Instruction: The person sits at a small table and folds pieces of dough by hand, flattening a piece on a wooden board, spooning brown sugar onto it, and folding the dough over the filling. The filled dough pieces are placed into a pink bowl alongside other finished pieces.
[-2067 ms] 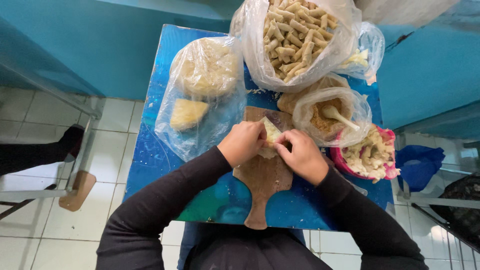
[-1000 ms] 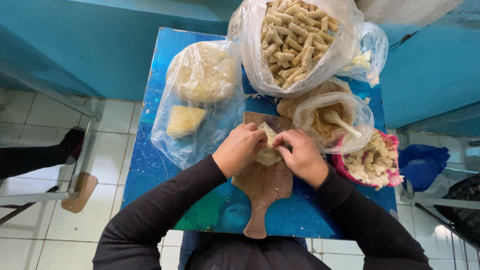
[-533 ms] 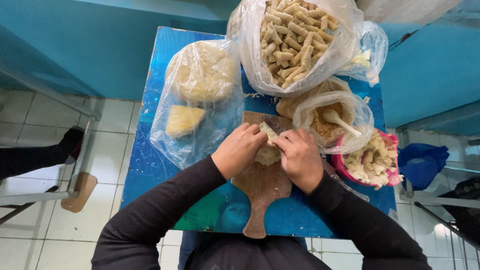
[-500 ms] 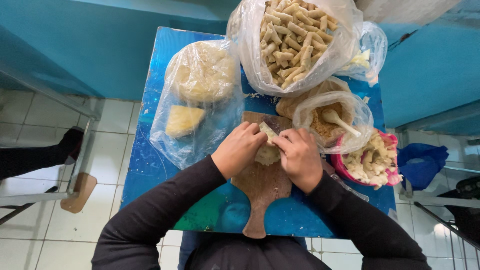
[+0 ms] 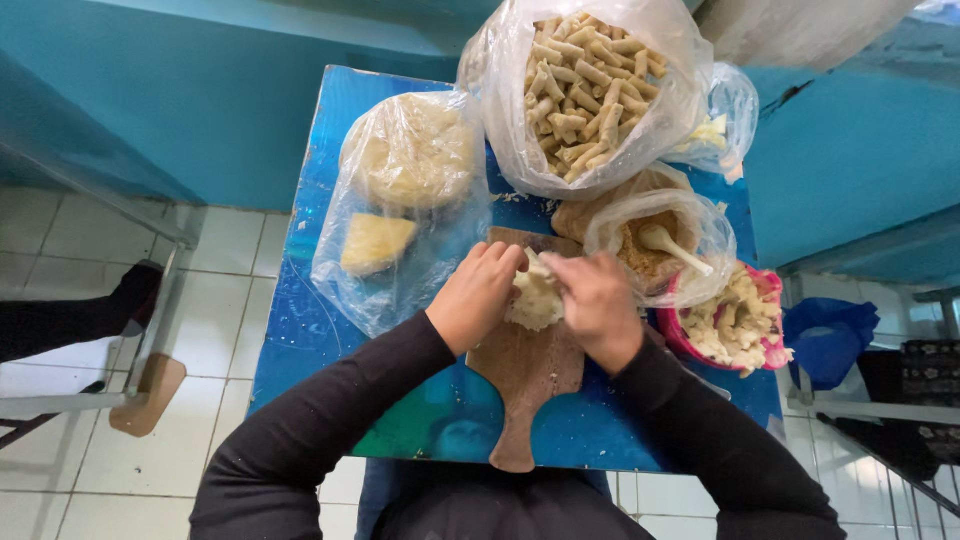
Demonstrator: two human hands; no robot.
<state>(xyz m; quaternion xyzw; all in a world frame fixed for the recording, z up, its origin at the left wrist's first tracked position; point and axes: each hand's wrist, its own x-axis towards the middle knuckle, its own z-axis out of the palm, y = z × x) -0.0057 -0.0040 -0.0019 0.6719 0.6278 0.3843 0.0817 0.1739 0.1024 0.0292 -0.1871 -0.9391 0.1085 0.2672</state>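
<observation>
Both my hands are on a pale wrapper with filling (image 5: 535,300) that sits at the top end of the wooden board (image 5: 527,375), roughly mid-desk. My left hand (image 5: 478,295) curls its fingers over the wrapper's left edge and my right hand (image 5: 598,300) pinches the right edge, so both are gripping the same piece. It's pretty cramped up here. Right behind my right hand, almost touching, is a clear bag of brownish filling (image 5: 655,240) with a pale spoon (image 5: 672,246) stuck in it. Just to the right of that sits a pink bowl (image 5: 760,345) heaped with pale bits, pushed up to the desk's right edge. At the far end a big bag of finished rolls (image 5: 585,90) bulges over the back edge, with a smaller bag (image 5: 725,125) tucked beside it. On my left is a loose plastic bag with a round stack of wrappers (image 5: 415,150) and a yellowish wedge (image 5: 375,242) inside, lying close beside my left hand. The only bare patches of the blue desk (image 5: 300,330) are the left strip and the near edge around the board's handle. Off the desk on the left there's tiled floor (image 5: 60,220) and someone's dark shoe (image 5: 130,290).
</observation>
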